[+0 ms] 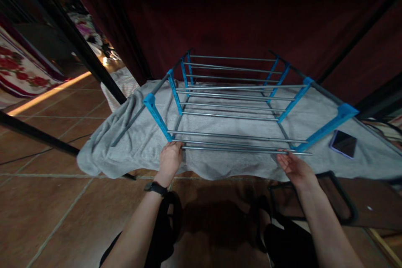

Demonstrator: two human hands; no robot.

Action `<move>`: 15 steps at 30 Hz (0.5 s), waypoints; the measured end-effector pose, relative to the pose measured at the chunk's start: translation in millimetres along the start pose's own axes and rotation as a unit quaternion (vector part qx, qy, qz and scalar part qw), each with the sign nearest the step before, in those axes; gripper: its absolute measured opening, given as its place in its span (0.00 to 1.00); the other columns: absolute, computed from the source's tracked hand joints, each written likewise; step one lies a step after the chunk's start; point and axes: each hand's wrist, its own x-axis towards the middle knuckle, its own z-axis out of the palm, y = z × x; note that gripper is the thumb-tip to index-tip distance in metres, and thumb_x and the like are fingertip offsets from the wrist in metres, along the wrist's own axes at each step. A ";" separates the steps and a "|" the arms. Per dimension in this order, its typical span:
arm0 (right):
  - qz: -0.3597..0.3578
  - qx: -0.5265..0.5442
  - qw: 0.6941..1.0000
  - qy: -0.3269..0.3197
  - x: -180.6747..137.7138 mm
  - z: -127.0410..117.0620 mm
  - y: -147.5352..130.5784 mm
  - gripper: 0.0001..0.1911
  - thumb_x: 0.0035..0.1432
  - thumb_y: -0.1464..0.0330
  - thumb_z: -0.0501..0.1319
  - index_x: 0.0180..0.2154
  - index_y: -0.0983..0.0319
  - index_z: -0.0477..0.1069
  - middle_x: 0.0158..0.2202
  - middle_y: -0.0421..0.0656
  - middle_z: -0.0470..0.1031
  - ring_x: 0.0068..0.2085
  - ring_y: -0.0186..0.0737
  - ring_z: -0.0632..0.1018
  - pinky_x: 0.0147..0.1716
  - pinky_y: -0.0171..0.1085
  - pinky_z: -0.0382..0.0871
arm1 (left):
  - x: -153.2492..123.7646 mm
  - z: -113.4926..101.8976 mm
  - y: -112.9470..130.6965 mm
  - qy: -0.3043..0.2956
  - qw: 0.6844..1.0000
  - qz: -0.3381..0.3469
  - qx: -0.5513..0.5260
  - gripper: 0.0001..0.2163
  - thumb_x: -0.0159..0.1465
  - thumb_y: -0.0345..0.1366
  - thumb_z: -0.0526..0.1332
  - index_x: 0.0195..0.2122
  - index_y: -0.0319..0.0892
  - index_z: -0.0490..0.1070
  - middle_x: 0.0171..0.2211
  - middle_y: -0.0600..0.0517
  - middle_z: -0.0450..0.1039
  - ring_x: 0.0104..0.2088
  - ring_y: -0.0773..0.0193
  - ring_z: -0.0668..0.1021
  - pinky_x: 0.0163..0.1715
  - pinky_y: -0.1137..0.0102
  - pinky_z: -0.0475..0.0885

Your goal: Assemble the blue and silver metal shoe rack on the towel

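A rack of metal rods and blue plastic side pieces (234,104) lies on a grey cloth (138,146) spread over the floor. My left hand (169,160) grips the left end of the nearest metal rod (238,149), fingers curled round it. My right hand (293,166) holds the right end of the same rod near a blue connector (326,127), its fingers closed under the rod. A black watch (156,188) sits on my left wrist.
A dark phone (343,143) lies on the cloth to the right of the rack. Brown floor tiles (47,201) surround the cloth. Black poles (78,46) cross at the left. A dark red curtain (238,21) hangs behind. A black loop-shaped frame (345,201) lies near my right arm.
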 end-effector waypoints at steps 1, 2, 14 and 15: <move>-0.001 -0.001 1.000 0.002 -0.1 0.7 0.5 0.12 0.65 0.77 0.51 0.32 0.64 0.70 0.31 0.43 0.77 0.30 0.32 0.79 0.31 0.30 0.79 | -0.2 -0.5 0.3 -0.003 1.000 -0.001 0.003 0.12 0.64 0.26 0.52 0.42 0.42 0.74 0.41 0.47 0.77 0.45 0.56 0.76 0.45 0.65 0.69; -0.001 -0.004 1.000 0.005 -0.3 1.2 1.0 0.12 0.65 0.77 0.51 0.32 0.64 0.70 0.30 0.43 0.76 0.30 0.32 0.79 0.30 0.30 0.79 | -0.5 -1.1 0.7 -0.005 1.000 -0.001 0.005 0.12 0.64 0.27 0.52 0.42 0.42 0.74 0.40 0.47 0.77 0.45 0.56 0.76 0.45 0.65 0.70; 0.021 -0.033 0.999 0.037 -3.7 2.9 1.9 0.11 0.64 0.74 0.54 0.28 0.62 0.66 0.25 0.41 0.73 0.27 0.32 0.78 0.27 0.30 0.78 | -2.9 0.6 1.6 -0.013 0.999 0.011 0.044 0.13 0.65 0.27 0.50 0.41 0.43 0.74 0.41 0.46 0.76 0.46 0.55 0.76 0.43 0.65 0.70; 0.021 -0.032 0.999 0.036 -3.9 3.1 2.0 0.11 0.64 0.74 0.54 0.28 0.62 0.65 0.24 0.40 0.72 0.27 0.32 0.78 0.27 0.30 0.78 | -2.7 1.0 1.6 -0.014 0.999 0.012 0.044 0.13 0.65 0.27 0.50 0.41 0.43 0.74 0.41 0.46 0.76 0.46 0.55 0.76 0.43 0.65 0.70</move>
